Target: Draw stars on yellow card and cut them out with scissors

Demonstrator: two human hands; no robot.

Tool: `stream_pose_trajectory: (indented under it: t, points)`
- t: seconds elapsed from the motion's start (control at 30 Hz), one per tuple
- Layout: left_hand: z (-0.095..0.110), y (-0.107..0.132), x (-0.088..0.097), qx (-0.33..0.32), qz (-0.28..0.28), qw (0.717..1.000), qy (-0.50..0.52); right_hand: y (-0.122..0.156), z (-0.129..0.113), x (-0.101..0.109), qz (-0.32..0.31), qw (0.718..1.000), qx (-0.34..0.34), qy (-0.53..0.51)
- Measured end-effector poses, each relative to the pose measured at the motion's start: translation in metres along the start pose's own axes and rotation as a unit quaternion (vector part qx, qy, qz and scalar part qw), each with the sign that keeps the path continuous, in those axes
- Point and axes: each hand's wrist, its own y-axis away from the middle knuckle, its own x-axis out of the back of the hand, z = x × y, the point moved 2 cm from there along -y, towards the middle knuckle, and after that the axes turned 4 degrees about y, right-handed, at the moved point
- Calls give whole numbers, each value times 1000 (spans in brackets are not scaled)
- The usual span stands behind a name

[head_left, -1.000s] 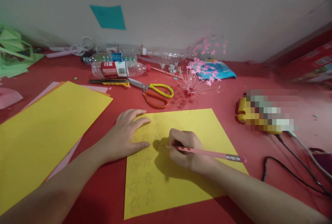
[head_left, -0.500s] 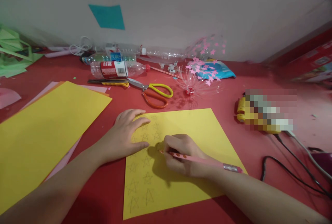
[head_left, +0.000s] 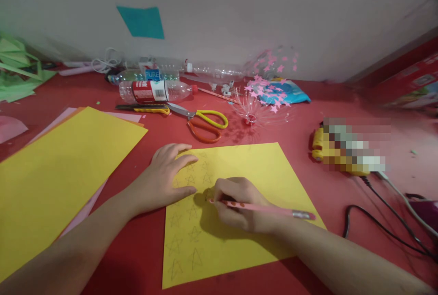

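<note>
Shifted right hand (head_left: 239, 204) a little left and lower across the small yellow sheet (head_left: 260, 167) since a second ago, pink pencil (head_left: 270, 209) carried along and now lying flatter. Left hand (head_left: 164, 178) kept where it was.

Pinching the pink pencil near its front end, thumb and fingers curled tight round it. Tip down on the paper just beside the left thumb, metal band and eraser end pointing away to the right. Pressing the left hand flat on the sheet's upper left corner, fingers loosely spread, holding nothing. Faint pencilled stars (head_left: 195, 233) in columns down the left part of the sheet, some partly covered by both hands.

Small yellow sheet flat on the red table (head_left: 308, 117), straight ahead and close. To the left, well apart, a larger yellow sheet (head_left: 61, 167) on top of pink and orange ones. Beyond the hands, scissors (head_left: 205, 124) with yellow and orange handles, a yellow utility knife (head_left: 145, 109) and a red-labelled plastic bottle (head_left: 153, 90) on its side. Further right, a cut-up clear bottle base (head_left: 251, 112), pink paper stars (head_left: 270, 90) and a blue packet (head_left: 294, 94). Black cables (head_left: 376, 226) at far right, near the right forearm. Green paper strips (head_left: 17, 76) far left; teal paper (head_left: 142, 21) on the wall. Nothing between hands and sheet.
</note>
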Motion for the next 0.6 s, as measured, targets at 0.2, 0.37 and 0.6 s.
stream_pose_trajectory:
  t: [0.2,0.37,0.6]
  points:
    - [0,0,0,-7,12,1000,-16,-1,4,12,125,966,-175,-144]
    - [-5,2,2,-15,53,997,-57,0,-7,9,81,968,-186,-150]
    - [4,4,2,-55,15,998,-14,3,2,-10,13,988,-150,-26]
